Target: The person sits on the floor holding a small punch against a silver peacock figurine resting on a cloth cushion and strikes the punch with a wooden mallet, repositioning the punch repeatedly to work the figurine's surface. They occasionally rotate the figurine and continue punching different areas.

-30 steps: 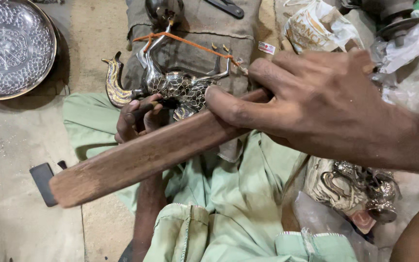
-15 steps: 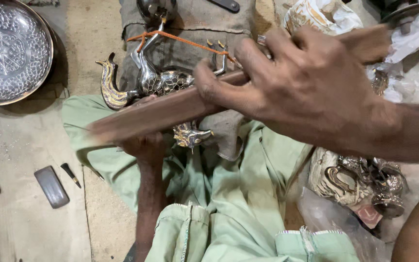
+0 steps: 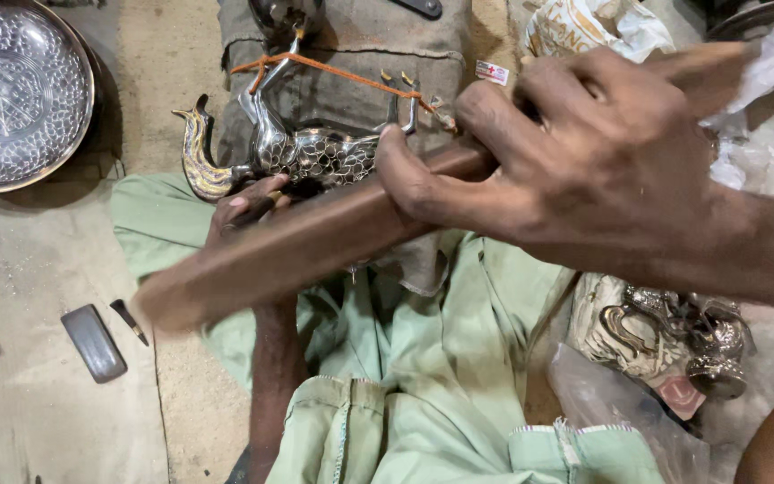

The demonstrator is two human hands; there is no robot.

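1. The right hand [image 3: 611, 170] has its fingers wrapped tight around a wooden stick [image 3: 315, 242], which slants from 2 o'clock down to 8 o'clock, its lower end blurred.
2. The left hand [image 3: 248, 211] lies under the stick, fingers curled against a silver bird figure [image 3: 306, 152] resting on grey cloth [image 3: 351, 36] at 12 o'clock.
3. The stick looks stiff and fairly heavy, best gripped near its upper end; the figure looks hard, smooth and slippery, with thin legs that could bend.
4. An embossed dish [image 3: 20, 90] sits at 10 o'clock.
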